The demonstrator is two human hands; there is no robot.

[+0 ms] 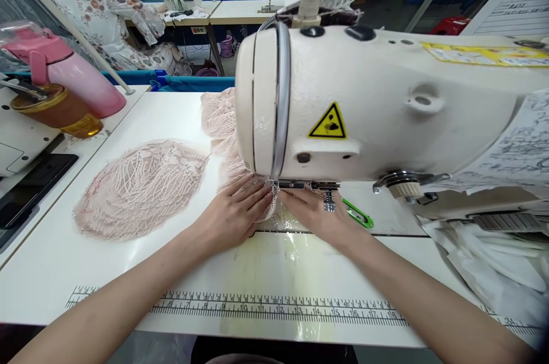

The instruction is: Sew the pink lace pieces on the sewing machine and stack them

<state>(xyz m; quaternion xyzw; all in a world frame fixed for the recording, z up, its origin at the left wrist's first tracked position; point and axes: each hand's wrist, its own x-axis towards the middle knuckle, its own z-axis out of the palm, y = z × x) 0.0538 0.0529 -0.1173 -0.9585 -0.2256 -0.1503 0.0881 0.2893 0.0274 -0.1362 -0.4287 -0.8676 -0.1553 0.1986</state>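
A sewing machine (369,101) stands over the white table, with pale pink lace fabric (229,152) running under its needle area. My left hand (240,206) lies flat on the lace just left of the needle, its fingers stretched forward. To the right of the needle, my right hand (313,209) rests on the machine bed, fingers extended beside a narrow lace strip (274,198). The machine head and metal guide partly cover its fingertips. A rounded pile of pink lace (143,189) lies left of my left hand. Beside my right wrist is a green cutter (358,213).
A ruler scale (274,309) runs along the table's front edge. At left are a pink bottle (81,75), an amber cup (64,112) and a black phone (36,186). White cloth (493,261) lies at right. A person in a floral top (98,15) sits beyond.
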